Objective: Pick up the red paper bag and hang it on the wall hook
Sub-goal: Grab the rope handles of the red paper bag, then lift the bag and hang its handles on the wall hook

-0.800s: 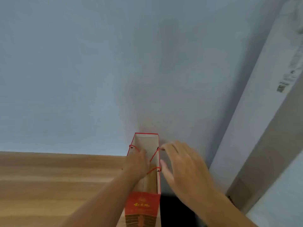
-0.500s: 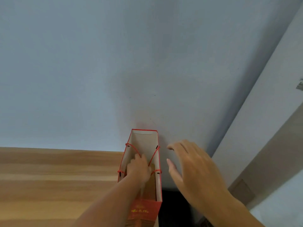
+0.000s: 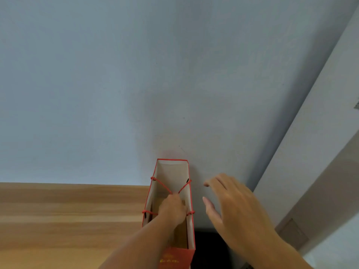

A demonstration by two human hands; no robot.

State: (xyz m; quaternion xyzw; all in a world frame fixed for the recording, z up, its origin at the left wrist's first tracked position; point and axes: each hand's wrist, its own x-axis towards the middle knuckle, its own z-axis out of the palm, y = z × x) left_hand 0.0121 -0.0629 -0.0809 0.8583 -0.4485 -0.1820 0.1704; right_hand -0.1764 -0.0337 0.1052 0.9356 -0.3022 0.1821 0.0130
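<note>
A tall narrow red paper bag (image 3: 171,171) with a pale inside stands open at the wooden table's right end, against the wall. My left hand (image 3: 172,208) is over the bag's mouth, fingers closed around its red cord handles (image 3: 165,186), which are gathered together at my fingertips. My right hand (image 3: 231,200) hovers to the right of the bag, fingers spread, holding nothing and not touching it. No wall hook shows in this view.
A pale blue-grey wall (image 3: 136,84) fills most of the view. The wooden table (image 3: 68,220) runs left from the bag. A white and grey door frame (image 3: 314,162) slants up the right side. A dark gap (image 3: 209,247) lies below the bag's right edge.
My left hand has drawn back along the bag's mouth and pulled the cord handles together. My right hand has moved away from the bag's right edge and spread wider.
</note>
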